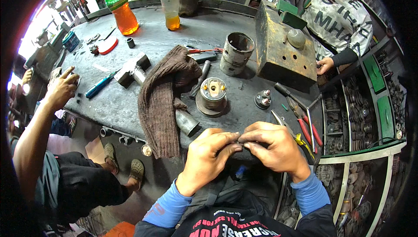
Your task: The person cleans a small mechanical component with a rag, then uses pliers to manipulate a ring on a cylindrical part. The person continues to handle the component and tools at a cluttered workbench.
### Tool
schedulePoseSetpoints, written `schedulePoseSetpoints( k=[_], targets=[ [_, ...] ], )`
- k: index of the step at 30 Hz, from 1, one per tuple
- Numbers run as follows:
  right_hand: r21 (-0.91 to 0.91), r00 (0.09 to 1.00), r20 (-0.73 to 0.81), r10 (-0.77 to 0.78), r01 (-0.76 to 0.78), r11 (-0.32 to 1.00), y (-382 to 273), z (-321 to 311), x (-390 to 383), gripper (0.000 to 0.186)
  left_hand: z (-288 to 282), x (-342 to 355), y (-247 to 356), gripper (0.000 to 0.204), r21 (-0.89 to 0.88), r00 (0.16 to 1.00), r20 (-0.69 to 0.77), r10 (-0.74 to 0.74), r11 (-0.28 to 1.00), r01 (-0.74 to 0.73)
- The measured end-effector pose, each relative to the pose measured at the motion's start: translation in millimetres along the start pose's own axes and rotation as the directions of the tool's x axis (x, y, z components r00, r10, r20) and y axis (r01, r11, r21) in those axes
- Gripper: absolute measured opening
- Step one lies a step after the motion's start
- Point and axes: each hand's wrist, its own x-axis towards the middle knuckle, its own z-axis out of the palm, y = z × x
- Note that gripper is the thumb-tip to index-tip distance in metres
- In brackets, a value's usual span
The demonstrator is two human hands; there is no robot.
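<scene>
Two plastic bottles at the counter's [130,102] far edge: green-capped bottle [120,7] about half full of orange liquid, red-capped bottle [170,5] with amber liquid low down. My left hand [209,155] and right hand [272,146] meet fingertip to fingertip over the near edge, pinching a small dark part [239,143] between them, mostly hidden.

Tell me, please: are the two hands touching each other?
Touching. The head view shows the left hand and right hand meeting at the fingertips, pinched together on a small dark part too tiny to identify.
</scene>
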Motion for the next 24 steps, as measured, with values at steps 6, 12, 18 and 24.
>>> schedulePoseSetpoints(
  k=[6,12,18,24],
  targets=[
    [-0.175,0.991,-0.102,0.091,-0.108,0.979,23,-32,-1,0.019,0,5,-4,0.025,0.013,0.997,0.045,0.059,0.998,-0.06],
    [-0.373,1.0,0.004,0.024,-0.021,0.928,35,-34,5,0.025,-3,12,0,0.023,0.037,0.991,0.123,0.044,0.998,-0.049],
    [-0.451,0.987,0.123,-0.101,0.146,0.881,41,-30,19,0.016,-5,14,2,0.023,0.064,0.994,0.111,0.025,0.997,-0.033],
    [-0.439,0.97,0.22,-0.101,0.191,0.878,45,-34,27,0.015,-1,13,0,0.024,0.083,0.994,0.094,0.051,0.995,-0.059]
  ],
)
